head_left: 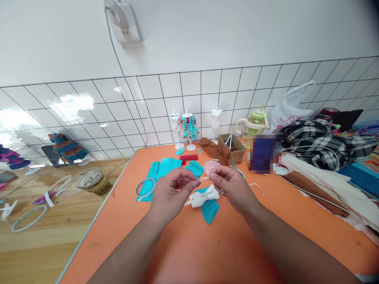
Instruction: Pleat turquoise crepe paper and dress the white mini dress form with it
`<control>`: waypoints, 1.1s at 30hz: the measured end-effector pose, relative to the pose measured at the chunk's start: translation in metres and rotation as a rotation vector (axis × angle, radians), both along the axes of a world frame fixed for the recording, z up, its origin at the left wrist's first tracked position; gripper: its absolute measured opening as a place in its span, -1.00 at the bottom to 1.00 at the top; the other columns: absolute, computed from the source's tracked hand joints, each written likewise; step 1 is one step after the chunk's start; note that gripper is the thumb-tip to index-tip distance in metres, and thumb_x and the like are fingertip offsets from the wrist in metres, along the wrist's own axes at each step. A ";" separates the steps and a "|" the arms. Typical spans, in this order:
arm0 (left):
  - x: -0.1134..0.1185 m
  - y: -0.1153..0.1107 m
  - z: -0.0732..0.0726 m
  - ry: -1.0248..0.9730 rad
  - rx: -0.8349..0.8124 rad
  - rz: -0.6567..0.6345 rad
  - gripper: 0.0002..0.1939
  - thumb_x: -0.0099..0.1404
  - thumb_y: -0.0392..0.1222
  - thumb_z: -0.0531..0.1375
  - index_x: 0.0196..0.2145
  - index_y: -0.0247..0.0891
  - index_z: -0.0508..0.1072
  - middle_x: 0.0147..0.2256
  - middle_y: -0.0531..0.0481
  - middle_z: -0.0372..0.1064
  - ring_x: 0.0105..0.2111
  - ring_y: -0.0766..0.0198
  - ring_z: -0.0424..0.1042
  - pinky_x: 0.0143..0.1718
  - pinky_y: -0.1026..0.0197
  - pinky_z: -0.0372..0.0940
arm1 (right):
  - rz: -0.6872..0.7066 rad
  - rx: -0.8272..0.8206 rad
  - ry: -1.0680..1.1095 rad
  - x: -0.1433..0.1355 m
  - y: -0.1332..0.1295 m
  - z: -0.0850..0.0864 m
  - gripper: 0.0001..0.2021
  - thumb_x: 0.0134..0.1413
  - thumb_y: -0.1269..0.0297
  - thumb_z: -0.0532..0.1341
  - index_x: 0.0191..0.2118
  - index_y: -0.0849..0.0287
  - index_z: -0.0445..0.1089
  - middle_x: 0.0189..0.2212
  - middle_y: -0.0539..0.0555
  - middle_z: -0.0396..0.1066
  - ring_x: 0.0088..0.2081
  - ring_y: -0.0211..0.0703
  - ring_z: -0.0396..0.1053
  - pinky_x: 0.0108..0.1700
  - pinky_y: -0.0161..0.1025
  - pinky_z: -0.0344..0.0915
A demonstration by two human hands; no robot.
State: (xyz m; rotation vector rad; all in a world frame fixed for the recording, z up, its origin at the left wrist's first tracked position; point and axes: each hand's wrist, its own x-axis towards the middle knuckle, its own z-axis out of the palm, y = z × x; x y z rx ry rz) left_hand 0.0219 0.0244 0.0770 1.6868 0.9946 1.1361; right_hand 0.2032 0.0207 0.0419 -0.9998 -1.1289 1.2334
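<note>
My left hand (pixel 174 193) and my right hand (pixel 232 187) meet over the middle of the orange table, thumb and fingers pinched on each. A thin whitish strip (pixel 205 178) is stretched between their fingertips; its exact kind is too small to tell. Just below them a small white mannequin torso (pixel 204 197) lies on its side over a piece of turquoise fabric (pixel 211 213). Behind my fingers is a pink round dish (pixel 211 165), partly covered by my right hand. A white tape roll (pixel 146 187) rests on turquoise fabric (pixel 168 167) left of my left hand.
Several small mannequins stand by the tiled wall, one in a turquoise ruffled dress (pixel 190 127). A cardboard box (pixel 233 150) with tools, a lidded green bottle (pixel 257 121) and plaid cloth (pixel 308 134) are at the right. A lower wooden table (pixel 44 244) adjoins at left.
</note>
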 end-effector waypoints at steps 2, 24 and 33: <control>0.001 0.002 -0.004 0.131 0.034 -0.010 -0.87 0.22 -0.13 0.22 -0.30 -0.22 0.45 -0.32 0.00 0.49 -0.31 0.25 0.48 -0.29 0.24 0.39 | 0.036 -0.077 -0.076 0.014 -0.007 -0.009 -0.75 -0.05 0.06 0.30 -0.40 0.17 0.44 -0.56 -0.06 0.24 -0.55 -0.36 0.07 -0.51 -0.35 0.05; 0.025 -0.020 -0.087 0.885 0.249 -0.134 -0.69 0.31 0.06 0.06 -0.16 -0.15 0.44 -0.30 0.00 0.48 -0.33 0.21 0.42 -0.38 0.24 0.19 | 0.209 -0.160 -0.405 0.044 -0.026 -0.070 -0.71 -0.02 0.05 0.24 -0.35 0.19 0.52 -0.43 0.03 0.43 -0.36 -0.18 0.33 -0.32 -0.26 0.25; 0.029 -0.020 -0.097 1.101 0.354 -0.230 -0.58 0.42 -0.10 -0.17 -0.34 -0.24 0.42 -0.38 -0.08 0.47 -0.39 0.18 0.44 -0.46 0.23 0.14 | 0.118 -0.127 -0.613 0.041 -0.019 -0.098 -0.79 -0.04 0.14 0.22 -0.40 0.17 0.52 -0.50 -0.01 0.35 -0.47 -0.25 0.22 -0.40 -0.30 0.16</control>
